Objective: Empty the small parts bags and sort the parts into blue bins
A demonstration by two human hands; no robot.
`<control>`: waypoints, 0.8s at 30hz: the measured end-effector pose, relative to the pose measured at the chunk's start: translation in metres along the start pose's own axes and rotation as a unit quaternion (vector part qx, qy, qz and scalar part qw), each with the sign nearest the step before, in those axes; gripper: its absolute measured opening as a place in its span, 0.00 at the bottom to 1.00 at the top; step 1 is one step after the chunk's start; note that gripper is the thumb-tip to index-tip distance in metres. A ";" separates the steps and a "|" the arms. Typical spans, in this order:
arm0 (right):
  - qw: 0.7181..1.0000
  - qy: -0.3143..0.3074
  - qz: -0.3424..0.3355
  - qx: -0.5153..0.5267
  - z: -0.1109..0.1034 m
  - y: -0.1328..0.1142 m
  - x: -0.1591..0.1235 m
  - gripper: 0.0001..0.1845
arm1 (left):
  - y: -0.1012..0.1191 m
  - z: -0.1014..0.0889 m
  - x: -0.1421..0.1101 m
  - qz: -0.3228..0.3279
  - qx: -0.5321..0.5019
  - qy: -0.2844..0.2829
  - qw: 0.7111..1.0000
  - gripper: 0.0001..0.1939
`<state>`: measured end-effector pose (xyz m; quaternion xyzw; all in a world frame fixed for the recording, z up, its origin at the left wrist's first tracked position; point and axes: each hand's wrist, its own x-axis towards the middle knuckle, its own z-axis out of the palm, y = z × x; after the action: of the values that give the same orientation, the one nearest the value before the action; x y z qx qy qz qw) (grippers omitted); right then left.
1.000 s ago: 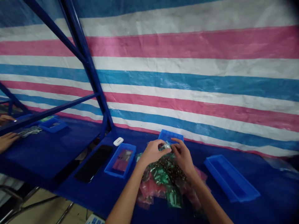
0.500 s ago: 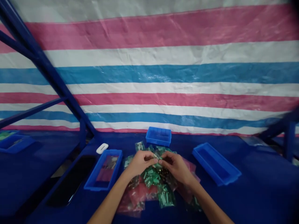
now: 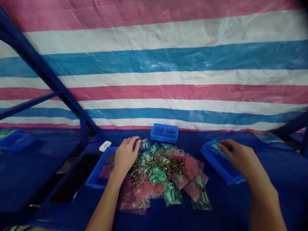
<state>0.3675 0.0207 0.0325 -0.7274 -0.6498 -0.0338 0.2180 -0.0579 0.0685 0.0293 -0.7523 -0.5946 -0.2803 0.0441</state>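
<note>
Dozens of small plastic bags [image 3: 172, 194] of brass screws [image 3: 168, 163] lie heaped on a blue table [image 3: 276, 192]. At the heap's near-left edge, an open left hand [image 3: 126, 157] holds nothing; right of the heap, a right hand [image 3: 240, 158] curves over a bag [image 3: 216, 148] in a blue tray [image 3: 222, 170], its grip impossible to tell.

We face a woven plastic tarpaulin [image 3: 154, 64] hanging as our back wall, striped in pink, white and blue, creased and faintly shiny under soft, even light. A blue steel rack frame [image 3: 45, 73] cuts diagonally across our left side, and a blue upright [image 3: 305, 141] stands at the far right edge. Below the tarpaulin, we see a dark blue tabletop [image 3: 276, 195] running across the view.
</note>
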 end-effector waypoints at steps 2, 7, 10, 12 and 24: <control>0.998 0.032 -0.022 -0.050 0.007 -0.002 -0.003 0.20 | 0.004 0.004 -0.002 0.012 0.022 -0.015 1.000 0.13; 0.992 0.105 -0.074 0.004 0.022 -0.054 -0.004 0.16 | 0.013 0.021 -0.009 0.092 0.064 -0.078 0.991 0.13; 0.972 -0.076 -0.195 0.108 0.040 -0.088 -0.008 0.13 | 0.017 0.027 -0.011 0.132 0.069 -0.089 0.985 0.12; 0.958 -0.140 -0.220 0.121 0.054 -0.100 -0.012 0.11 | 0.019 0.029 -0.012 0.145 0.073 -0.081 0.983 0.13; 0.949 -0.247 -0.102 0.167 0.044 -0.076 -0.013 0.11 | 0.020 0.028 -0.012 0.148 0.070 -0.043 0.986 0.14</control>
<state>0.2821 0.0289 0.0088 -0.5956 -0.7506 0.2342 0.1644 -0.0308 0.0637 0.0050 -0.8385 -0.4960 -0.1958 0.1121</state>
